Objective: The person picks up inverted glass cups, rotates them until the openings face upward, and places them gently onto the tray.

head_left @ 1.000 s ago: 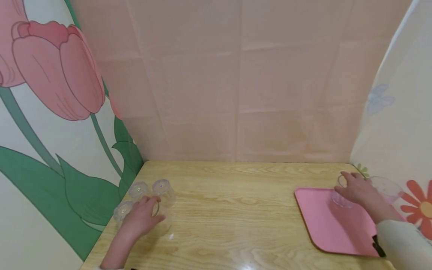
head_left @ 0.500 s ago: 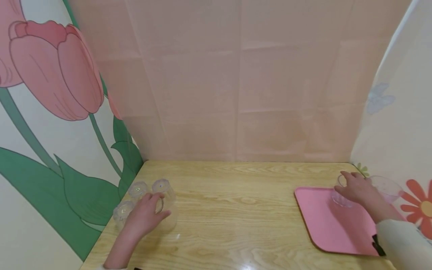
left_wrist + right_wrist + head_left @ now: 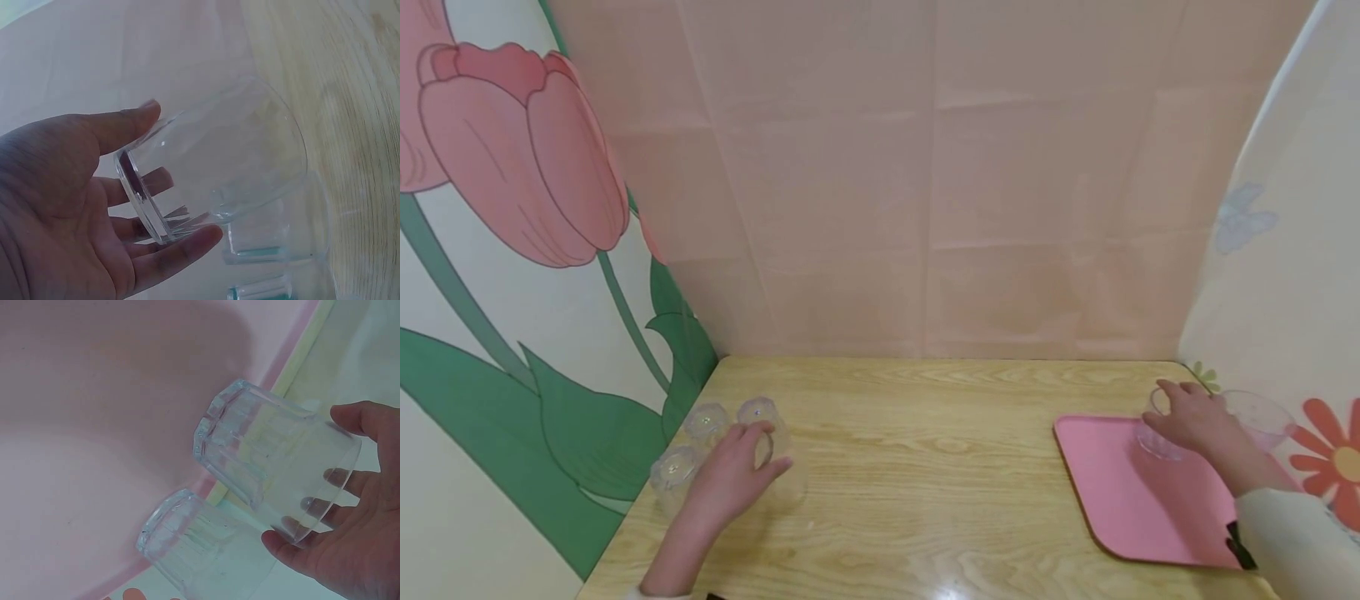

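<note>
At the head view's lower left, one clear cup (image 3: 231, 150) is gripped round its base by the left hand (image 3: 733, 473); lower right, a second cup (image 3: 281, 456) is gripped by the right hand (image 3: 1195, 418), over a pink tray (image 3: 1150, 521).

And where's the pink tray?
In the head view, the pink tray lies on the right of the table, the right hand over its far side.

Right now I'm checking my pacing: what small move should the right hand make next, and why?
Probably, the right hand should settle its clear round tumbler onto the pink, round-cornered tray. It is held by the rim, base toward the tray, beside another clear tumbler; whether the base touches, I cannot tell.
</note>
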Demonstrator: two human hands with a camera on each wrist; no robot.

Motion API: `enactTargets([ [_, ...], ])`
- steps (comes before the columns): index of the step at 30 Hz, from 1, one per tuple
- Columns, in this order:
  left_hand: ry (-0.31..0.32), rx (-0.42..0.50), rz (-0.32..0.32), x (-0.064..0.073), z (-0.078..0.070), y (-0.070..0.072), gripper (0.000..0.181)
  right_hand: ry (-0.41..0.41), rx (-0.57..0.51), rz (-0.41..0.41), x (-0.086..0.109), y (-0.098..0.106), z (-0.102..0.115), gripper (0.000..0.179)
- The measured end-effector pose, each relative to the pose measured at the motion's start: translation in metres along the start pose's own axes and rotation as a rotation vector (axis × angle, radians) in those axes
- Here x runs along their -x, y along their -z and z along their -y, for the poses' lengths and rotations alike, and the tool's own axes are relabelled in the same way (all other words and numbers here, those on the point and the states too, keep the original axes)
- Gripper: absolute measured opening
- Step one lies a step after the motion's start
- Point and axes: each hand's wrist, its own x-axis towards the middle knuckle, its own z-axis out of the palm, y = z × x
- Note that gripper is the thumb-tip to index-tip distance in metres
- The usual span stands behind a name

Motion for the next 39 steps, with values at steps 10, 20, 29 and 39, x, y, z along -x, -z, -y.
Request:
enactTargets([
  [10, 0.000, 0.029, 0.000, 0.000, -0.011, 0.002, 0.059, -0.009, -0.007, -0.020, 0.005, 0.001, 0.006, 0.084],
  [20, -0.002, 0.051, -0.008, -0.001, -0.016, -0.001, 0.057, -0.031, -0.009, -0.060, 0.009, 0.004, 0.011, 0.080],
  [29, -0.012, 0.068, -0.022, -0.004, -0.016, -0.006, 0.062, -0.021, -0.002, -0.098, 0.012, 0.009, 0.020, 0.082],
  [39, -0.015, 0.095, -0.032, -0.005, -0.021, -0.010, 0.060, 0.045, -0.021, -0.176, 0.024, 0.011, 0.041, 0.079],
])
